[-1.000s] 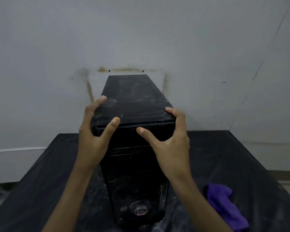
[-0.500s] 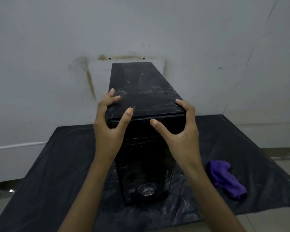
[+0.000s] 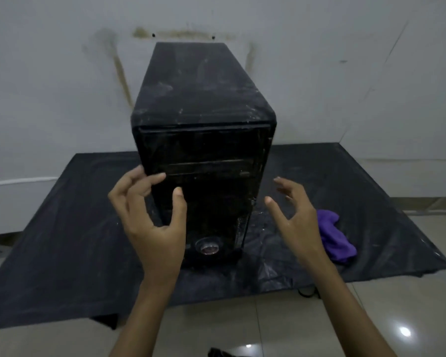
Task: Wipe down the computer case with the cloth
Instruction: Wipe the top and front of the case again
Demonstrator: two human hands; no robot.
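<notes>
1. Handling: the computer case (image 3: 204,140) is judged rigid, heavy and stable on its base; it would best be steadied at the top edge or side panels, not by the recessed front bays. The cloth (image 3: 336,239) looks soft, light and limp, and could be gathered anywhere in a loose bunch.
2. Position: the case stands upright on a black sheet (image 3: 62,228) spread over the tiled floor (image 3: 281,325), its back toward a stained white wall (image 3: 49,73). The cloth lies crumpled on the sheet, to the right of the case and apart from it.
3. Appearance: the case is a black tower, its top filmed with pale dust and streaks; a round button sits low on the front. The cloth is purple.
4. Grip: the left hand (image 3: 150,222) is spread with fingers loosely bent before the case's lower left front edge; contact cannot be told. The right hand (image 3: 296,217) is spread and holds nothing, between case and cloth.
</notes>
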